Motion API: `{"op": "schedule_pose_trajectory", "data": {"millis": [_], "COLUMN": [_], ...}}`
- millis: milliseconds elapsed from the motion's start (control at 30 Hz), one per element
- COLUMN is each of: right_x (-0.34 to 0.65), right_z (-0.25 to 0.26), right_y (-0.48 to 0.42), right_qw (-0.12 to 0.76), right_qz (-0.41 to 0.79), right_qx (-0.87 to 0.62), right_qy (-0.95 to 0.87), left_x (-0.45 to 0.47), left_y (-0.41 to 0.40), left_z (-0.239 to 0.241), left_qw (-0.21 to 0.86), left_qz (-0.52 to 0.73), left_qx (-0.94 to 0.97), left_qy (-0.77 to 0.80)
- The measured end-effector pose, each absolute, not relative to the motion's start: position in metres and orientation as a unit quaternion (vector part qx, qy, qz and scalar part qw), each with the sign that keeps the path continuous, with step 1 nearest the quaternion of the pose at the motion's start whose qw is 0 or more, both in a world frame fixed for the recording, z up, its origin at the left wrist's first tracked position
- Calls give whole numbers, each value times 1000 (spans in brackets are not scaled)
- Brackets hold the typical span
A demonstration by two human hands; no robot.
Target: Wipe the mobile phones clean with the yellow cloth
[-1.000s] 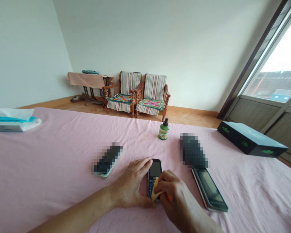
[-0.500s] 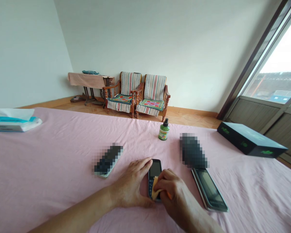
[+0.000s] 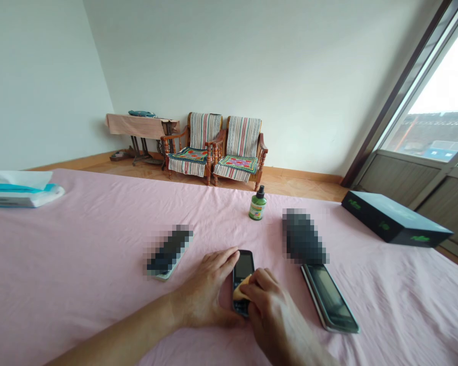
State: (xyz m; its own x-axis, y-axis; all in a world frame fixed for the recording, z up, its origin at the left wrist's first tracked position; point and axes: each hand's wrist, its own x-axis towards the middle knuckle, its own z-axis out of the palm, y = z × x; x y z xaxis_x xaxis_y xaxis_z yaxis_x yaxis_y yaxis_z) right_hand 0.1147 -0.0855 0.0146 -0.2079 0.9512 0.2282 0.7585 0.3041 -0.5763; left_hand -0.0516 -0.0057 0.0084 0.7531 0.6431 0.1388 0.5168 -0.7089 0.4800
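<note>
A small black keypad phone [image 3: 244, 267] lies on the pink sheet [image 3: 99, 244] near the front edge. My left hand [image 3: 206, 292] rests flat beside its left edge, fingers stretched and touching the phone. My right hand [image 3: 269, 310] is curled, pinching a small yellow-orange cloth [image 3: 240, 291] against the phone's keypad. The phone's lower end is hidden under my fingers.
A smartphone [image 3: 330, 297] lies right of my hands, a blurred dark thing [image 3: 301, 236] beyond it, and another blurred phone [image 3: 168, 252] to the left. A green bottle [image 3: 258, 203], a dark box [image 3: 395, 218] and a tissue pack [image 3: 21, 188] sit farther back. Two armchairs [image 3: 217, 150] stand by the wall.
My right hand with the cloth has slid up the phone from its lower end toward the middle. My left hand has stayed put.
</note>
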Motion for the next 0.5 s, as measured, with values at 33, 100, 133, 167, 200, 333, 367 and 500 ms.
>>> {"op": "schedule_pose_trajectory", "data": {"millis": [33, 100, 133, 167, 200, 333, 367, 500], "right_x": [115, 117, 119, 121, 123, 129, 131, 132], "right_z": [14, 14, 14, 14, 13, 9, 7, 3], "right_y": [-84, -80, -78, -76, -74, -68, -67, -65], "right_qw": [279, 286, 294, 304, 315, 365, 380, 404], "right_qz": [166, 166, 172, 180, 187, 181, 163, 93], "right_qx": [-568, -570, -568, -564, -558, -548, -551, -558], "right_qy": [-756, -752, -749, -747, -745, -731, -725, -719], "left_x": [-51, -51, -51, -51, -51, -53, -53, -53], "left_y": [-6, -6, -6, -6, -6, -5, -5, -5], "left_z": [9, 10, 10, 9, 9, 6, 6, 6], "left_qw": [210, 209, 207, 205, 204, 203, 204, 209], "left_qz": [150, 146, 144, 142, 140, 132, 130, 126], "left_qx": [912, 913, 913, 913, 914, 913, 913, 912], "left_qy": [318, 320, 321, 321, 322, 329, 329, 331]}}
